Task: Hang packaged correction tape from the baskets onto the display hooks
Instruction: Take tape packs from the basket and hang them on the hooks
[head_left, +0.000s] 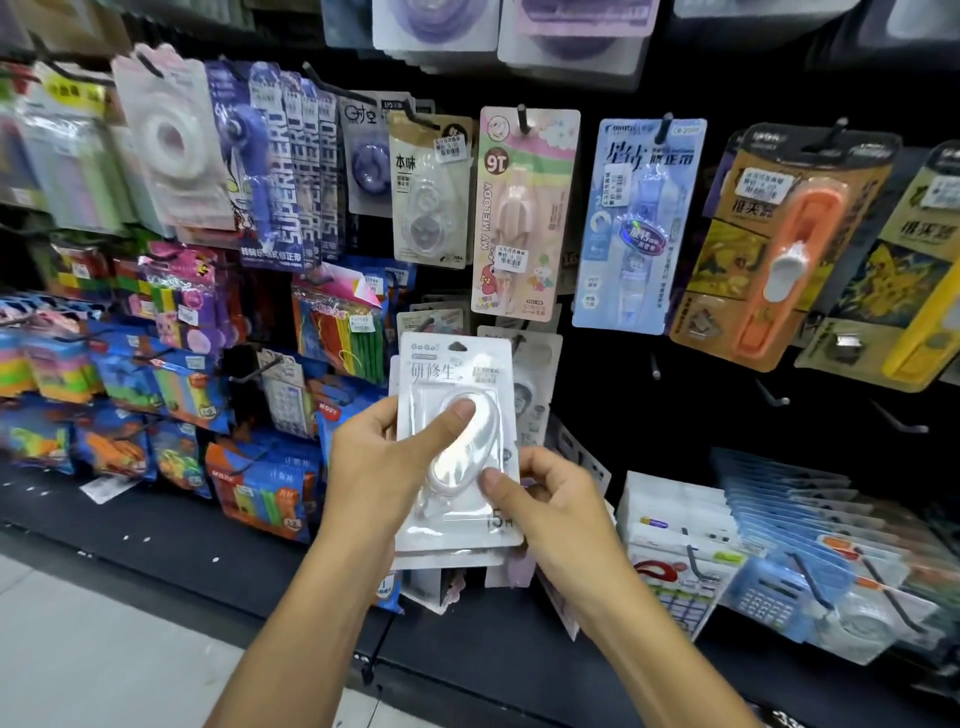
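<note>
while hooks wait above, both hands' grip pinches the white correction-tape pack (457, 447).

Two bare forearms, seemingly sleeveless; left hand (382, 470), right hand (545, 506).

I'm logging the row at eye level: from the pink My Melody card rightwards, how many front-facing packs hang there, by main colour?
Pink My Melody pack: 1
Blue pack: 1
Orange pack: 1
Yellow pack, cut off by the frame edge: 1
Total: 4
</note>
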